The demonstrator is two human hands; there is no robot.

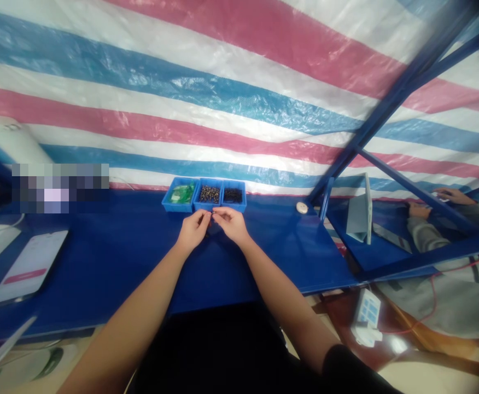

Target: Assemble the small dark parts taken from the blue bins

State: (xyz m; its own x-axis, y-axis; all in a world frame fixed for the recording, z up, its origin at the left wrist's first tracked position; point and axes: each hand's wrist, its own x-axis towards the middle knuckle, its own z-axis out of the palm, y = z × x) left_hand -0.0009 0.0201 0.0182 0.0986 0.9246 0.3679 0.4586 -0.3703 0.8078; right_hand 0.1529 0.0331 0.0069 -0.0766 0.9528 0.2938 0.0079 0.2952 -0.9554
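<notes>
My left hand [194, 230] and my right hand [232, 223] meet over the blue table, just in front of three small blue bins. Both have thumb and fingers pinched together around something small and dark between the fingertips, too tiny to name. The left bin [177, 208] holds green plastic bags [183, 193]. In the middle bin [207, 207] lie many small brass-coloured metal parts [209, 193]. Small black parts [233, 195] fill the right bin [240, 206], which stands just beyond my right fingers.
A phone [30, 267] lies on the table [120, 262] at left. A round pale object [302, 207] sits near the blue frame post [325, 200]. Past the frame are a propped tablet [360, 210] and a co-worker's hands [420, 210]. A power strip [367, 317] is below right.
</notes>
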